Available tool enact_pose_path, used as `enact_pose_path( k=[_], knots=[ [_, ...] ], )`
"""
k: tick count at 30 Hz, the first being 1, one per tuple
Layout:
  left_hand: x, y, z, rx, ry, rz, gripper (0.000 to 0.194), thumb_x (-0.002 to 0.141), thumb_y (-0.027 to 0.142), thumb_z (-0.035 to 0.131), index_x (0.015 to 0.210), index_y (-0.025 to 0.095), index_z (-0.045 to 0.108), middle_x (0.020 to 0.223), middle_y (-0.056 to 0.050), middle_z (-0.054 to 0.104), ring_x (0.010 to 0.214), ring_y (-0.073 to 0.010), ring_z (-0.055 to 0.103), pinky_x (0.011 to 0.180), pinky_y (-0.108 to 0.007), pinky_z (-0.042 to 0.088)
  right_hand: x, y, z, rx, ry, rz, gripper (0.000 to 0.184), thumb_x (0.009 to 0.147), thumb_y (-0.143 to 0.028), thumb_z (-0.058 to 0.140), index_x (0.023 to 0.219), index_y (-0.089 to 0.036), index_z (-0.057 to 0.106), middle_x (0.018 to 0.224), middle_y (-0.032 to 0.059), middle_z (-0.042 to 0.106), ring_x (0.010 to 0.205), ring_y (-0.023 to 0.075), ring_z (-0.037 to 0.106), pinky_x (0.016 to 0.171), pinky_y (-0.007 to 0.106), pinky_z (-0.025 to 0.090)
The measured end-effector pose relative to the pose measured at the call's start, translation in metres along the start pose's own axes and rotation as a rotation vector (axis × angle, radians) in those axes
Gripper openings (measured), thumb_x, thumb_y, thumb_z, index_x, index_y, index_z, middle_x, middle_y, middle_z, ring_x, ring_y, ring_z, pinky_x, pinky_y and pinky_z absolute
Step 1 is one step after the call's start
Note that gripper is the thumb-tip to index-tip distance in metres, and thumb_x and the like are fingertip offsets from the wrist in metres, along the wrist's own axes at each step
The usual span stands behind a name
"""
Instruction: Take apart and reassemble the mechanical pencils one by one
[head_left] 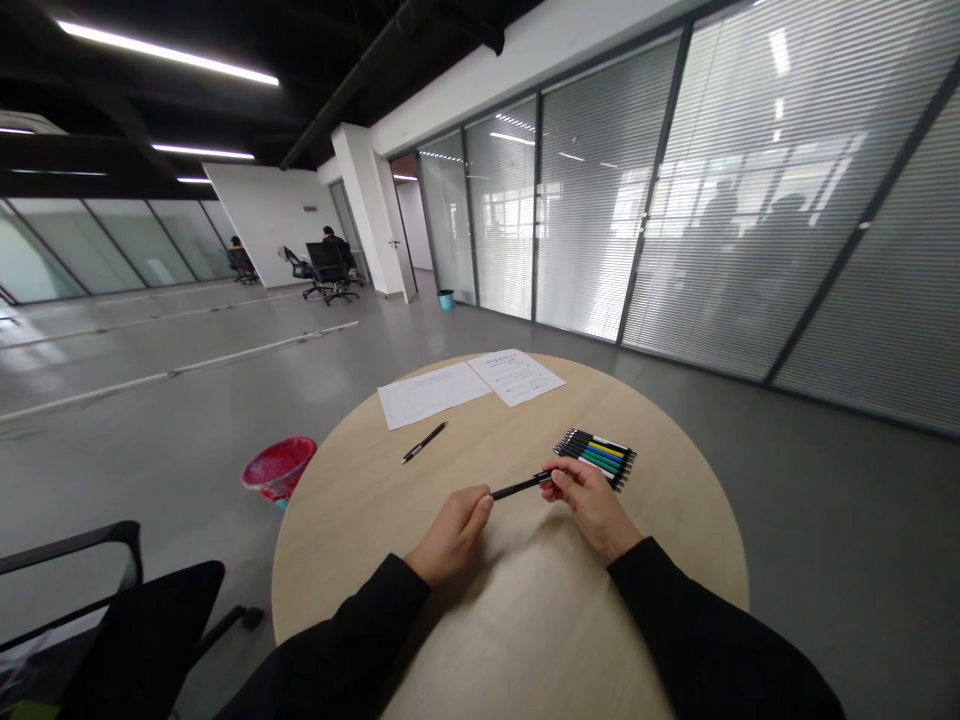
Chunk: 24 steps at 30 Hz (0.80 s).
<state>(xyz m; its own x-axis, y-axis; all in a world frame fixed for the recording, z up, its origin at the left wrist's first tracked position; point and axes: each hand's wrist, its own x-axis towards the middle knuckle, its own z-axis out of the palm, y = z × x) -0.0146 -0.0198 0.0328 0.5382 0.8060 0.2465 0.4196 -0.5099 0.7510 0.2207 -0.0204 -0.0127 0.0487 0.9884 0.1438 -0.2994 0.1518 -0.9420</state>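
My right hand (589,507) pinches a slim black pen (517,488) between thumb and fingers, just above the round light-wood table (345,530). My left hand (454,532) is curled closed, and the pen's far end meets its fingertips. Beside my right hand lies a row of several pens with coloured barrels (596,458), green, yellow and black among them. Another black pen (424,442) rests alone on the tabletop. Towards the far edge lie two printed sheets of paper (431,395) (516,377).
A red waste bin (279,470) stands on the grey floor left of the table, and a black office chair (127,610) is at the near left. Glass walls with blinds (637,200) run along the right. Seated people (330,262) are far back.
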Motion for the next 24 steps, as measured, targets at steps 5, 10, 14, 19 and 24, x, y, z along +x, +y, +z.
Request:
enact_pose_path(
  k=[5,10,14,19,24],
  knots=[
    [0.001,-0.004,0.005,-0.278,-0.002,-0.115,0.05,0.094,0.06,0.038,0.063,0.021,0.037,0.058,0.005,0.035,0.054,-0.0108,0.032,0.055,-0.027,0.029,0.0,-0.003,-0.001,-0.154,0.022,-0.106,0.031,0.081,-0.047,0.072,0.095,-0.019,0.07,0.08,0.0054,0.072,0.072,0.0198,0.069,0.072,0.035,0.056],
    [0.004,-0.016,0.017,-0.679,0.003,-0.213,0.047,0.089,0.058,0.046,0.062,0.022,0.033,0.055,0.008,0.028,0.049,-0.0075,0.022,0.048,-0.024,0.02,-0.004,-0.011,0.0,-0.282,-0.015,-0.22,0.027,0.086,-0.045,0.065,0.096,-0.02,0.068,0.088,0.0061,0.071,0.078,0.022,0.07,0.075,0.036,0.057],
    [0.006,-0.021,0.018,-0.881,-0.027,-0.294,0.044,0.086,0.051,0.05,0.063,0.024,0.026,0.057,0.009,0.022,0.047,-0.0073,0.02,0.045,-0.023,0.02,-0.011,-0.021,0.003,-0.42,-0.035,-0.344,0.021,0.09,-0.039,0.06,0.097,-0.021,0.069,0.093,0.0072,0.07,0.083,0.0229,0.069,0.077,0.036,0.056],
    [0.007,-0.019,0.008,-0.729,-0.044,-0.272,0.042,0.091,0.051,0.043,0.062,0.022,0.032,0.055,0.007,0.028,0.048,-0.0088,0.025,0.047,-0.025,0.023,-0.012,-0.026,0.006,-0.405,-0.043,-0.321,0.018,0.088,-0.036,0.063,0.096,-0.022,0.069,0.09,0.0063,0.07,0.08,0.022,0.069,0.076,0.036,0.056],
    [0.004,-0.009,-0.002,-0.125,0.071,-0.031,0.042,0.098,0.046,0.04,0.066,0.019,0.043,0.066,0.001,0.044,0.063,-0.0142,0.041,0.061,-0.028,0.034,-0.007,-0.015,0.003,-0.227,0.041,-0.152,0.029,0.083,-0.044,0.069,0.098,-0.02,0.067,0.076,0.0037,0.07,0.068,0.0192,0.068,0.067,0.033,0.055]
  ],
)
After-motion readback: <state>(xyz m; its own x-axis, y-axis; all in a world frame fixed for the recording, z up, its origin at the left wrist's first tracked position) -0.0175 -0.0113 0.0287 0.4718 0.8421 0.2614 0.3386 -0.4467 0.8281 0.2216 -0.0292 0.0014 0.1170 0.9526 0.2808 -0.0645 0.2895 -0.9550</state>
